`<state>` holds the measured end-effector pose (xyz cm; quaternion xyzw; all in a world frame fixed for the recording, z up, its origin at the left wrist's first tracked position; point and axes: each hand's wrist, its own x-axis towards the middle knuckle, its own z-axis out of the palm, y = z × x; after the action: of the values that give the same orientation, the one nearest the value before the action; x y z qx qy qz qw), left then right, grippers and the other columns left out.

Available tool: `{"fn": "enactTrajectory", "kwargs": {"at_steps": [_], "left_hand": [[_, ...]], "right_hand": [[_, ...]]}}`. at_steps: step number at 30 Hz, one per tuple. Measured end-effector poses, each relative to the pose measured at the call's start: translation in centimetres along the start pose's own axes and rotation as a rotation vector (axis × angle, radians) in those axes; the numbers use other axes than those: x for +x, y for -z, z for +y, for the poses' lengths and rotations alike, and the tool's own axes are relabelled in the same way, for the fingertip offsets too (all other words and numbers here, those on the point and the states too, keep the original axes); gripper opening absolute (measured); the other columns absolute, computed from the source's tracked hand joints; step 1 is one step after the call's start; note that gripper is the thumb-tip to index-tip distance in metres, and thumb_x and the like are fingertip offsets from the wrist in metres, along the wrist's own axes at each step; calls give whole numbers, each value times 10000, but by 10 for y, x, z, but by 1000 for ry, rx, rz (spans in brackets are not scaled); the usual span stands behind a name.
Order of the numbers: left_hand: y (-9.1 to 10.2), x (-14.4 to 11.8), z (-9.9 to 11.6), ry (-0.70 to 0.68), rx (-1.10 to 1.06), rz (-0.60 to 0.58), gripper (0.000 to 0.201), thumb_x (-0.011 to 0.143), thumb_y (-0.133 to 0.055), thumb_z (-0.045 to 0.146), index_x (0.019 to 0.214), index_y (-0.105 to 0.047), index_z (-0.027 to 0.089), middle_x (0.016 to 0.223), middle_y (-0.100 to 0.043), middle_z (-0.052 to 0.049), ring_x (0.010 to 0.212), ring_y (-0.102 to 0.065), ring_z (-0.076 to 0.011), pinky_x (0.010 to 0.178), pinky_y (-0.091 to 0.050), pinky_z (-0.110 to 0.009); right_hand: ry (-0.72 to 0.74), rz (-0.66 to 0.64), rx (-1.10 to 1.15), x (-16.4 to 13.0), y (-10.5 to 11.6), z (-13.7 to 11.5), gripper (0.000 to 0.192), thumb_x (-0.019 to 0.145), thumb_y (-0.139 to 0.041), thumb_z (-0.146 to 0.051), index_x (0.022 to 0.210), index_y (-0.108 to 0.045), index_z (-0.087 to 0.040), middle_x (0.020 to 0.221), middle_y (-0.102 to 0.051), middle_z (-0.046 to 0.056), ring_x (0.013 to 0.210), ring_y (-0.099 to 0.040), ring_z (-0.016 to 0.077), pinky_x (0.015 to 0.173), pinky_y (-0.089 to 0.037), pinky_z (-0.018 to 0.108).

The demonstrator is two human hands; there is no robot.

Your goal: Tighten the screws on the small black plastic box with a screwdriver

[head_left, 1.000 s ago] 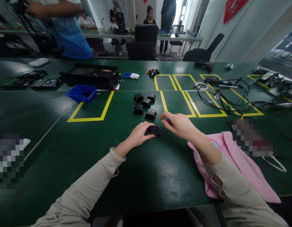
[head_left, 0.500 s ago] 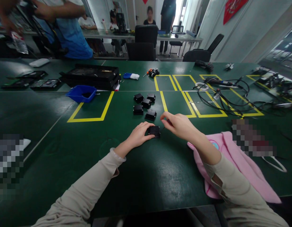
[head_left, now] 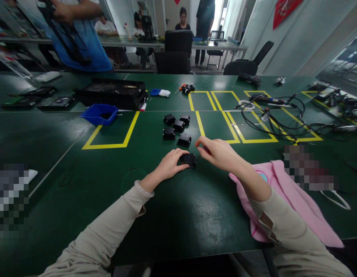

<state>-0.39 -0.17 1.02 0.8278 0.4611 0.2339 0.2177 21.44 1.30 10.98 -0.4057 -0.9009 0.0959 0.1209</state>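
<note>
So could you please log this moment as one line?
left hand: holds black box on table | right hand: pinching small tool at box | five boxes behind

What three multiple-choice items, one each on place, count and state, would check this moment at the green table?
1. Where does the blue bin stand?
A. beside the pink cloth
B. at the far corner of a yellow outline
C. on a chair

2. How many small black boxes lie grouped beyond the hands?
A. two
B. five
C. nine

3. What is the left hand doing?
A. resting flat on the table
B. lifting a cable
C. gripping a black box on the table

Answers: 1 B, it overlaps the outline's far left corner; 2 B, five lie clustered there; 3 C, its fingers wrap the box while the right hand pinches a thin tool beside it.
</note>
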Motion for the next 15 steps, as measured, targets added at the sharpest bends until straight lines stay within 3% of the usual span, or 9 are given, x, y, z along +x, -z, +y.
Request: {"fn": "enactTrajectory", "kwargs": {"at_steps": [7, 15], "left_hand": [[-1, 0, -1, -2, -5, 3, 381, 856, -652, 354, 1194, -530, 228, 1122, -588, -49, 1039, -542, -242, 891, -438, -363], [0, -1, 0, 5, -7, 4, 381, 854, -653, 355, 1191, -536, 225, 1122, -589, -50, 1039, -542, -241, 889, -439, -360]], "right_hand": [[-23, -2, -34, 1, 0, 1, 308, 967, -345, -416, 1016, -565, -207, 666, -592, -1, 605, -515, 146, 575, -253, 259], [-33, 10, -11, -1, 2, -1, 274, 969, -332, -365, 1067, -535, -208, 698, -598, 3, 611, -505, 142, 578, -255, 259]]}}
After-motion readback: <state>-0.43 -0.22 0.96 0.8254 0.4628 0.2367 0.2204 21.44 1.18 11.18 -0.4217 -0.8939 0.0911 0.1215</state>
